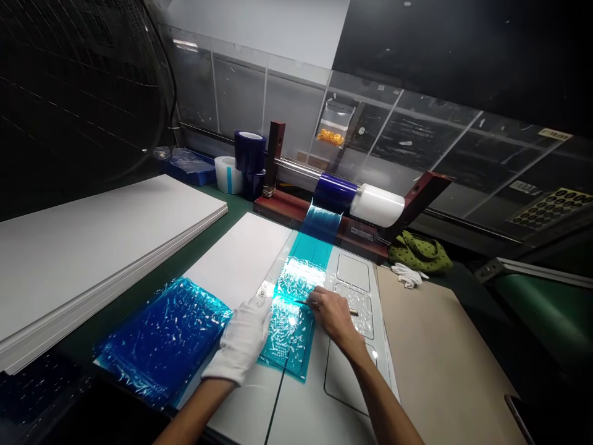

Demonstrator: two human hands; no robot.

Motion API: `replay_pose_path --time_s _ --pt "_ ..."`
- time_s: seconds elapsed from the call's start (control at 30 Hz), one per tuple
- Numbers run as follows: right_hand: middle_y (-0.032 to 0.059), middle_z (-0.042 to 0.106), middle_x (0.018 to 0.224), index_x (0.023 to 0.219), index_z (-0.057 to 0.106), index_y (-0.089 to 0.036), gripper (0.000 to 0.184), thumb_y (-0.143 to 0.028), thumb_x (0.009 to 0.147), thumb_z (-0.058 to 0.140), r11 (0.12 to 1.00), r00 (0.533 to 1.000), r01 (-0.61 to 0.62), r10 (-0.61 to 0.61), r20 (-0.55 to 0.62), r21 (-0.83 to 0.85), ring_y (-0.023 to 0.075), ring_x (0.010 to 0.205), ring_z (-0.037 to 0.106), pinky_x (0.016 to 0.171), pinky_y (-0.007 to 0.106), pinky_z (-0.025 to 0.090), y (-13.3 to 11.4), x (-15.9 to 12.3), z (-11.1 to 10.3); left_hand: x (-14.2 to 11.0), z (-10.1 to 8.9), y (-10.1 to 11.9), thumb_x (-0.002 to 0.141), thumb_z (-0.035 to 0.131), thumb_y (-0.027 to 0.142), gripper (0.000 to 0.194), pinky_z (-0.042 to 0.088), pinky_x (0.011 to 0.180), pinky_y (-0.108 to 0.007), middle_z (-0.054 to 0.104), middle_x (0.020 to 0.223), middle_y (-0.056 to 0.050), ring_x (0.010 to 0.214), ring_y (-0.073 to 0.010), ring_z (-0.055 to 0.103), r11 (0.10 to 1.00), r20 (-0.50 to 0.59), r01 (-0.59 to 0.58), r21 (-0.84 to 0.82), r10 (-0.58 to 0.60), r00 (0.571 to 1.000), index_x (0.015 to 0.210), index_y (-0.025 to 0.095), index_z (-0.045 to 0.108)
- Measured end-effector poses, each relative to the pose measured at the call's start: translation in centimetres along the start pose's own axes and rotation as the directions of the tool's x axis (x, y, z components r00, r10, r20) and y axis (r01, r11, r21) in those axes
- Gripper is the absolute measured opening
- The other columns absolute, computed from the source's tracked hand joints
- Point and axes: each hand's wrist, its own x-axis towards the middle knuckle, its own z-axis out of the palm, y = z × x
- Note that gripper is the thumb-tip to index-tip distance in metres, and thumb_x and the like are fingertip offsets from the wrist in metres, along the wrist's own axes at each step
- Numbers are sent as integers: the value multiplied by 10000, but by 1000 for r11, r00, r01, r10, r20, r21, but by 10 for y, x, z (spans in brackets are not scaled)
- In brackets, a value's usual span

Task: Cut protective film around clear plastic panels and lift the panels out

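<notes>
A strip of translucent blue film (319, 244) runs from a roll down over a white panel with black outlines (299, 411). My left hand (245, 337), in a white glove, lies at the film's left edge with its fingers stretched forward. My right hand (331, 312) is bare and closed around a slim pen-like tool (353, 312). The tool's thin dark tip points left across the film; whether it touches is too small to tell. Left of my gloved hand lies a stack of cut blue film sheets (162, 340).
The dark blue film roll (336, 191) and a white roll (380, 204) sit on a bar in a red-brown stand (273, 207). White boards (106, 228) are stacked at left. Spare rolls (250, 151) stand behind. At right are a brown board (440, 346), white glove (407, 275) and green bag (421, 250).
</notes>
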Motion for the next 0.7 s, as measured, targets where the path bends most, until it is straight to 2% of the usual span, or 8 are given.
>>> replay_pose_path --time_s 0.17,0.3,0.4,0.5,0.57,0.63,0.7 --pt "22 658 818 745 669 -208 256 -119 899 485 994 995 -100 101 13 -43 148 715 621 515 271 196 28 -38 -11 1 -1 0 927 348 282 400 460 889 -363 651 1094 -140 983 -243 610 1000 -4 -17 7 17 1000 1247 193 570" --pt "40 652 787 736 667 -192 265 -113 899 474 979 979 -205 205 11 -19 150 657 614 516 266 212 33 -68 -15 -5 -12 5 922 356 312 411 467 848 -393 628 1085 -159 961 -262 595 999 -2 -19 26 19 1000 1256 165 546" --pt "28 674 826 807 689 -216 185 -139 869 533 969 971 -240 238 28 66 160 716 633 555 245 286 23 -84 -9 -20 -16 12 885 400 508 634 426 947 -434 493 1338 -189 1190 -304 487 998 17 -53 23 53 998 1407 151 356" --pt "24 691 844 833 701 -224 164 -146 845 556 953 967 -253 249 44 167 174 774 643 603 240 343 9 -90 1 -39 -6 20 688 544 706 1038 302 1072 -505 263 1510 -214 1380 -365 256 998 148 -55 28 50 988 1472 131 180" --pt "35 700 867 857 705 -219 169 -159 849 547 937 965 -263 259 45 231 186 802 645 634 248 370 1 -90 5 -49 4 25 550 655 704 1193 262 1081 -558 213 1522 -235 1395 -408 195 997 225 -50 51 37 974 1473 131 161" --pt "39 708 883 874 705 -214 171 -178 854 539 918 963 -266 266 43 295 191 823 647 670 257 395 -3 -92 5 -56 13 29 484 714 661 1248 251 1070 -597 213 1516 -249 1387 -440 190 995 221 -60 79 41 974 1469 125 167" --pt "33 712 884 875 698 -212 175 -212 870 522 900 964 -261 264 39 351 181 820 649 692 254 416 -5 -96 0 -57 16 30 561 692 598 1161 272 1072 -574 224 1516 -236 1385 -420 214 992 165 -70 102 53 985 1468 108 158"
